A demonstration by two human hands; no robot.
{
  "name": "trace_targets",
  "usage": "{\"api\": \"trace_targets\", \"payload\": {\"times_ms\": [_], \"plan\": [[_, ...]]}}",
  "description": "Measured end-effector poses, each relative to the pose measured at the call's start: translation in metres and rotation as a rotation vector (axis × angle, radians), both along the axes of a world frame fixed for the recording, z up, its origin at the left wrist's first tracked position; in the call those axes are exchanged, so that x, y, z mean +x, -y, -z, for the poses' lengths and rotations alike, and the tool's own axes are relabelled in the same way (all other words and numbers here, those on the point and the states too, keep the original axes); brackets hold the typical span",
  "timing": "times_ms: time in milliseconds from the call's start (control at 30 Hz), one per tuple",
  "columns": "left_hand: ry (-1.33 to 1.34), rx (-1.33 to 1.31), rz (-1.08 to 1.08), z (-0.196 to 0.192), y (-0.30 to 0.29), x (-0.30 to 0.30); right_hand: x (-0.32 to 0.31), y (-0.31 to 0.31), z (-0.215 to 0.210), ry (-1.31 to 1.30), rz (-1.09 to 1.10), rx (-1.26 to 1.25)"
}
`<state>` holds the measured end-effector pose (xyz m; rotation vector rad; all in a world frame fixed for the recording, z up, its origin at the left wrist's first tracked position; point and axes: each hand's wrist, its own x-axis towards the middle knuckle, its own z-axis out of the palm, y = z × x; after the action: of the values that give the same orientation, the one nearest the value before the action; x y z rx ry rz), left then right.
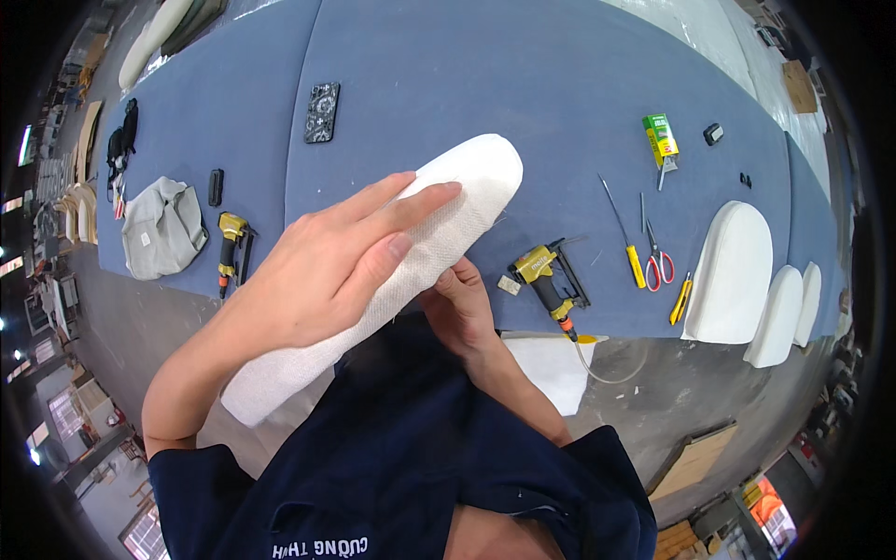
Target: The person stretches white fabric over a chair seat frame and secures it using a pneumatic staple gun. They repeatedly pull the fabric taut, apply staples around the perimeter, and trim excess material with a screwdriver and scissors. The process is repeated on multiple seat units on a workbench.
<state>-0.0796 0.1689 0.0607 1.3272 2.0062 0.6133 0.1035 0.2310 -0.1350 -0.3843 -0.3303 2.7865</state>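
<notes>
A long white fabric-covered cushion panel (448, 219) with a rounded far end lies slanted over the near edge of the blue-grey worktable (523, 84). My left hand (341, 261) lies flat on top of its middle, fingers stretched toward the far end. My right hand (459, 303) grips the panel's lower edge from beneath, fingers curled around the fabric. The panel's near end sticks out past the table over my dark blue shirt.
A yellow pneumatic stapler (551, 280) with a hose lies just right of my right hand. Farther right are a screwdriver (623, 233), red scissors (656, 252), a green box (661, 135) and white cushion panels (737, 271). A phone (322, 112), second stapler (231, 247) and grey bag (163, 229) lie left.
</notes>
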Motion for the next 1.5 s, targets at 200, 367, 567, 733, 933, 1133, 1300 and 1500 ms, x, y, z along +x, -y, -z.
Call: {"api": "trace_targets", "payload": {"times_ms": [200,367,567,733,933,1133,1300,1500], "plan": [[-0.221,-0.124,0.166,-0.018,-0.014,-0.005,-0.03,0.002,-0.014,0.039,0.046,-0.056],[-0.494,-0.035,0.116,-0.013,-0.01,-0.017,-0.073,0.001,-0.02,0.036,0.085,-0.031],[-0.651,-0.027,0.084,-0.005,-0.013,-0.055,-0.085,-0.03,-0.028,0.155,0.067,0.523],[-0.584,-0.019,0.057,0.004,-0.011,-0.086,0.058,-0.062,0.072,1.541,0.133,1.808],[-0.562,-0.019,0.066,0.01,-0.014,-0.088,0.144,-0.059,0.183,1.7,-0.111,2.092],[-0.613,0.022,0.052,0.007,-0.007,-0.083,0.137,-0.088,0.176,1.608,-0.276,1.788],[-0.685,0.042,0.068,0.007,-0.009,-0.081,0.115,-0.13,0.138,1.374,-0.247,1.484],[-0.66,0.047,0.044,0.008,-0.004,-0.076,0.008,-0.061,-0.049,0.552,0.271,1.108]]}}
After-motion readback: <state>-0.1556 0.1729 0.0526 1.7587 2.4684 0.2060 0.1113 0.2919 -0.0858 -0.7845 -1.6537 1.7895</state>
